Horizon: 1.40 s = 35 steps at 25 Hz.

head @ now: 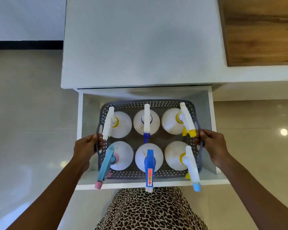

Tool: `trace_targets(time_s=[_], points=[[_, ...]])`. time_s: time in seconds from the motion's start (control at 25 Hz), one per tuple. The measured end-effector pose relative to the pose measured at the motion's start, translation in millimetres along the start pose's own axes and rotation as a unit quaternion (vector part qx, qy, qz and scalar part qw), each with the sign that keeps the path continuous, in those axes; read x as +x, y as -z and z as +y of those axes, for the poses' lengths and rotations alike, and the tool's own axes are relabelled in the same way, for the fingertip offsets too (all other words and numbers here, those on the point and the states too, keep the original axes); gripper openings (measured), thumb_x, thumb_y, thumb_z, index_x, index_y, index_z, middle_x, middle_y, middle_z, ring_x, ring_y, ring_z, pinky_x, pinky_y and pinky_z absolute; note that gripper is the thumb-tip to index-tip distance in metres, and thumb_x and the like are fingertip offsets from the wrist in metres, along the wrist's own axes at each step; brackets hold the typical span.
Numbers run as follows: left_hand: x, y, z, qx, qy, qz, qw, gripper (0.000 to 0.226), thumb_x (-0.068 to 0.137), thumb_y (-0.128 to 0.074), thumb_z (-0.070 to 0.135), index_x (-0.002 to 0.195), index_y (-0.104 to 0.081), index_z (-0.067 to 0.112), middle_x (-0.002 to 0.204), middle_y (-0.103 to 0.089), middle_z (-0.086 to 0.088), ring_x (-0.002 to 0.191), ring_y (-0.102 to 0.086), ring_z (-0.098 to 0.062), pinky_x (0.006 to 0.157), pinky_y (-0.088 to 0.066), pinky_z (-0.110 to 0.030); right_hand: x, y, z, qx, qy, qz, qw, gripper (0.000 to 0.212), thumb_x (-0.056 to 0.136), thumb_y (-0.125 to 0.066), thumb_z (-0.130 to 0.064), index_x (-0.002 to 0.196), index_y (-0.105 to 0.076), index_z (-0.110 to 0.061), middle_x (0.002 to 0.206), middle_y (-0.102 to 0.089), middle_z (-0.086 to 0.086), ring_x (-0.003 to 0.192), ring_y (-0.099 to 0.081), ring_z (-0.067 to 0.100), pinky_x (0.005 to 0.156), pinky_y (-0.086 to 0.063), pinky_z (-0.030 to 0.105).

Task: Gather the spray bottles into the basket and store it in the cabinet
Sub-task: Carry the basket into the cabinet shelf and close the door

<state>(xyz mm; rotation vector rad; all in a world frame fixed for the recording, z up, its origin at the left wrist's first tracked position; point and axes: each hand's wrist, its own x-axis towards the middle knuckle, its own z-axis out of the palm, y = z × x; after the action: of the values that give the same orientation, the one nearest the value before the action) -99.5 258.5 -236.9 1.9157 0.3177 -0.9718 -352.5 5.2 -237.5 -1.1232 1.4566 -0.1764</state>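
A grey perforated basket [136, 105] holds several white spray bottles [146, 122] standing upright in two rows, with white, blue and light-blue trigger heads. The basket is inside the open white drawer [80, 130] of the cabinet [140, 47]; whether it rests on the drawer floor I cannot tell. My left hand [86, 146] grips the basket's left handle. My right hand [213, 145] grips its right handle. The front bottles' nozzles, such as the blue one [149, 168], reach over the drawer's front edge.
The white cabinet top spans the upper middle, with a wooden panel [259, 30] at the upper right. Glossy beige floor tiles [23, 122] lie on both sides. A leopard-print garment [148, 211] on my body is just below the drawer front.
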Motion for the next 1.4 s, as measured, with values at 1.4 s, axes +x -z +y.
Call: trace_targets(time_s=[1.4], points=[[153,-69,-61,-0.035,0.186,-0.019,0.982,0.035,0.094,-0.036,0.003,0.126,-0.051,0.0,0.104,-0.061,-0.006,0.095,-0.056,-0.017,0.096,-0.041,-0.027,156,-71,61,-0.29,-0.118,0.013,0.95,0.019,0.087,-0.057,-0.015,0.097,-0.068,-0.004,0.083,-0.06,0.009,0.068,-0.053,0.018,0.052,-0.036,0.022]])
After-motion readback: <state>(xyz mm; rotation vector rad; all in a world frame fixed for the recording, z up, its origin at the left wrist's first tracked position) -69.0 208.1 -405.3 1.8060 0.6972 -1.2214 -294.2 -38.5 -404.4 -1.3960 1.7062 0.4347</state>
